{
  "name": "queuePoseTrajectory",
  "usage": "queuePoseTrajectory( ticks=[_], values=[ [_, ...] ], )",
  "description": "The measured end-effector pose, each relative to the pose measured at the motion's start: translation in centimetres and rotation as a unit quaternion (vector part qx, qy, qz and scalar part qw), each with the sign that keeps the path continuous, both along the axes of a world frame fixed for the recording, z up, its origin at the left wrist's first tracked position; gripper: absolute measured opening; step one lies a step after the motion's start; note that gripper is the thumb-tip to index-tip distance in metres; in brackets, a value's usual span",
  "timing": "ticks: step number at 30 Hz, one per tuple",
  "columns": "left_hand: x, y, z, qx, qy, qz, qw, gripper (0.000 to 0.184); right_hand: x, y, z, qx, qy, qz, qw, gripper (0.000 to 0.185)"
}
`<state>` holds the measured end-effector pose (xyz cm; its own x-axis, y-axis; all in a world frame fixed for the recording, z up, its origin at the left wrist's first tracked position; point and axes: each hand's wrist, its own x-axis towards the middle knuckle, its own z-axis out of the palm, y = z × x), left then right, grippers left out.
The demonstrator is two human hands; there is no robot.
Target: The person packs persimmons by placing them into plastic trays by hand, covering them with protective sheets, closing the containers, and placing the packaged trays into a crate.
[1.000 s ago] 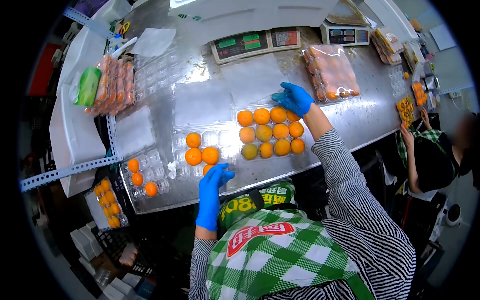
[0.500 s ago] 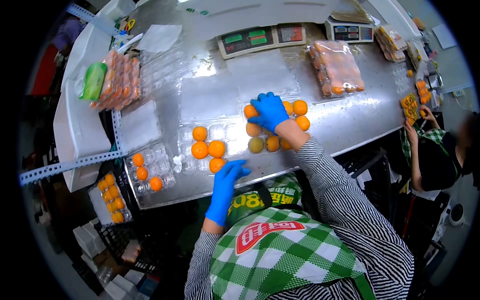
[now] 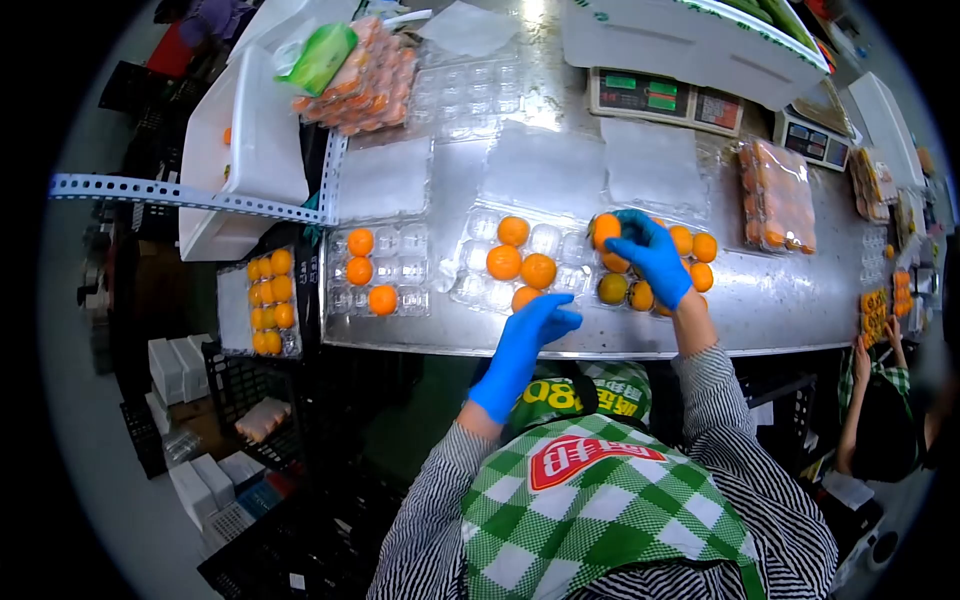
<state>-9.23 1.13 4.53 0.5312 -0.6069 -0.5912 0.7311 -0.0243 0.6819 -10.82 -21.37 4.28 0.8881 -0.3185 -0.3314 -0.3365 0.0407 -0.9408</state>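
R hand (image 3: 652,260), clamped on orange (image 3: 605,231) rt. of part-filled tray (image 3: 546,240), may drop it if grip slips; L hand (image 3: 530,332) nr tray, fingers apart.

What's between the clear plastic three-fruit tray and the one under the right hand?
Head view: another clear plastic tray with four orange fruits, plus a white scrap.

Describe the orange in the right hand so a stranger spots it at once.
Start at the metal table, then find the blue-gloved right hand over it. Left of that hand in the picture is the orange: unlike the greenish fruit below, it is bright orange and held.
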Motion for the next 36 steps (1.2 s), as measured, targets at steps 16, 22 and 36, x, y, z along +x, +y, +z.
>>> queuePoseTrajectory(
  ticks=[16,22,36],
  values=[
    [1.4,4.1,0.9,-0.053,-0.081,0.168,0.981,0.043,-2.3,10.8,-0.3,0.212,-0.082,0.073,0.971,0.055],
    [2.2,8.1,-0.7,-0.215,0.121,0.181,0.952,0.043,-1.6,15.4,1.3,0.042,-0.143,0.071,0.986,0.053],
    [3.1,12.2,-2.5,-0.094,0.106,-0.045,0.989,0.043,-4.2,18.4,-1.5,-0.01,-0.056,-0.063,0.996,0.057]
  ],
)
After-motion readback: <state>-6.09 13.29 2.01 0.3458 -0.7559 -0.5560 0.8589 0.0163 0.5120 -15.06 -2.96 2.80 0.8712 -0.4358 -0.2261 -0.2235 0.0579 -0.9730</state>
